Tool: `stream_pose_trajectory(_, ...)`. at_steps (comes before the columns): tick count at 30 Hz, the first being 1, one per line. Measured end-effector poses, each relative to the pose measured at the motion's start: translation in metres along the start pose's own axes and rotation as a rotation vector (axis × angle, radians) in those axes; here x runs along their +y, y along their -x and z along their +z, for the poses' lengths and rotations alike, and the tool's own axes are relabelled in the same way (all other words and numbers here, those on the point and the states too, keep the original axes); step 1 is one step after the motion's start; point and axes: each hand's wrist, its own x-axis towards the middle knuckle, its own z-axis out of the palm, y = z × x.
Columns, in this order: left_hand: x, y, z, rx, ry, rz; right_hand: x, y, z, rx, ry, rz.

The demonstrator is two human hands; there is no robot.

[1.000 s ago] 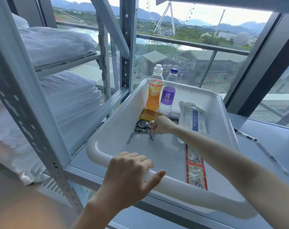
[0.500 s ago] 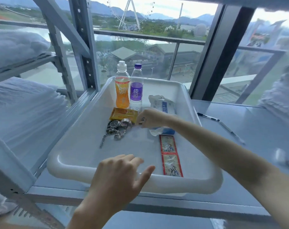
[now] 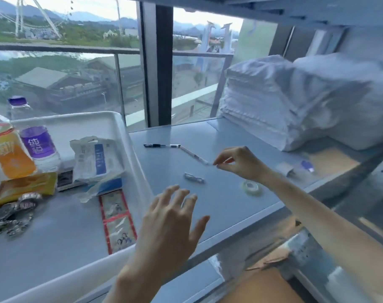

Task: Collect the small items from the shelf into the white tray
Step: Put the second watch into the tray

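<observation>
In the head view, the white tray (image 3: 122, 136) is sitting on the grey shelf (image 3: 230, 138), filling the side toward nine o'clock, and it is already holding several things. An orange drink bottle (image 3: 9, 154) and a water bottle (image 3: 38, 145) with a purple label are standing upright together at its far left. A white packet (image 3: 96, 158) is lying at three o'clock from them. A yellow sachet (image 3: 24, 186) and a wristwatch (image 3: 13, 208) are lying at six o'clock from the bottles, and a red-edged strip (image 3: 117, 219) is lying flat near the tray's right wall. The right hand (image 3: 241, 162) is reaching over the shelf at about two o'clock from the picture's centre. Its fingers are curled, and the thumb and forefinger are pinching the near end of a slim pen (image 3: 195, 155). A black pen (image 3: 162, 146) is lying at ten o'clock from the slim pen, their ends almost touching. A metal clip (image 3: 194, 178) is lying on the shelf at seven o'clock from the right hand, and a tape roll (image 3: 250, 187) is lying at six o'clock from that hand, just beside the forearm. The left hand (image 3: 171, 219) is hovering at six o'clock from the clip, by the tray's right rim, with fingers spread and relaxed, grasping nothing. Folded white linen (image 3: 284, 101) is piled at one o'clock, well apart from the tray, and a small purple-tipped thing (image 3: 306, 166) is lying in front of it.
</observation>
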Motion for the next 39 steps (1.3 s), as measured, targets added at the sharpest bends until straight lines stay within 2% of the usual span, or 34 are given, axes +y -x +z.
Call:
stream_pose_trajectory(2,0.018,-0.014,0.026,-0.012,0.038,0.04,0.04,0.016,-0.014,-0.02,0.008,0.14)
stream_pose_trajectory(4,0.035,-0.029,0.054,-0.108,0.082,0.037,0.078,0.028,-0.026,-0.02,0.008,0.25)
stream_pose_trajectory(7,0.048,-0.046,0.107,-0.29,0.068,-0.014,0.129,0.036,-0.037,-0.045,0.061,0.334)
stream_pose_trajectory(10,0.058,-0.053,0.146,-0.364,0.016,-0.069,0.169,0.036,-0.04,-0.113,0.154,0.368)
stream_pose_trajectory(16,0.086,-0.067,0.178,-0.368,0.023,-0.161,0.215,0.019,-0.04,-0.27,0.328,0.343)
stream_pose_trajectory(21,0.1,-0.077,0.181,-0.3,0.002,-0.233,0.229,0.012,-0.034,-0.343,0.379,0.287)
stream_pose_trajectory(25,0.1,-0.085,0.179,-0.387,-0.041,-0.262,0.221,0.005,-0.041,-0.355,0.351,0.251)
stream_pose_trajectory(27,0.096,-0.087,0.173,-0.376,-0.054,-0.272,0.208,-0.002,-0.047,-0.339,0.319,0.209)
stream_pose_trajectory(32,0.087,-0.091,0.13,-0.2,-0.049,-0.268,0.152,-0.018,-0.064,-0.281,0.084,0.071)
stream_pose_trajectory(39,0.073,-0.058,0.038,0.076,-0.13,-0.232,0.029,-0.029,-0.058,-0.279,-0.173,-0.199)
